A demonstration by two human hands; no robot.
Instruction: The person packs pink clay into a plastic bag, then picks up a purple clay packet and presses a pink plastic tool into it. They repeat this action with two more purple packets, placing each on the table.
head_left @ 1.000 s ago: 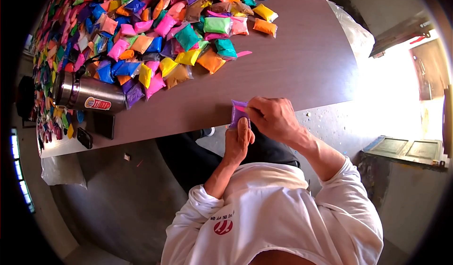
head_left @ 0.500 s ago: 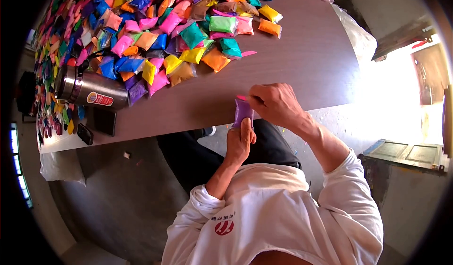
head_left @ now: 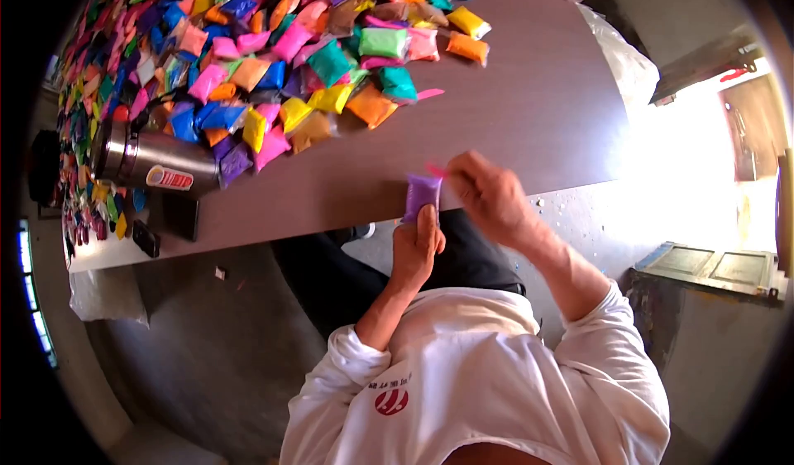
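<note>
My left hand is closed on the lower end of a small purple packet, thumb lying over its front. The packet stands upright at the table's near edge, above my lap. Just right of its top, my right hand is closed, fingers curled, on a thin pink strip. Only the strip's tip sticks out to the left, close to the packet's upper corner; the rest is hidden in my fingers. Another pink strip lies on the table beside a teal packet.
Many colourful packets cover the left and back of the brown table. A steel flask with a sticker lies on its side at the left. Near it are a dark phone and a small black object by the table edge.
My right hand has drawn slightly right and down, bringing the pink strip from over the packet's top to beside its corner. My left hand keeps its hold. The whole view has shifted slightly.
</note>
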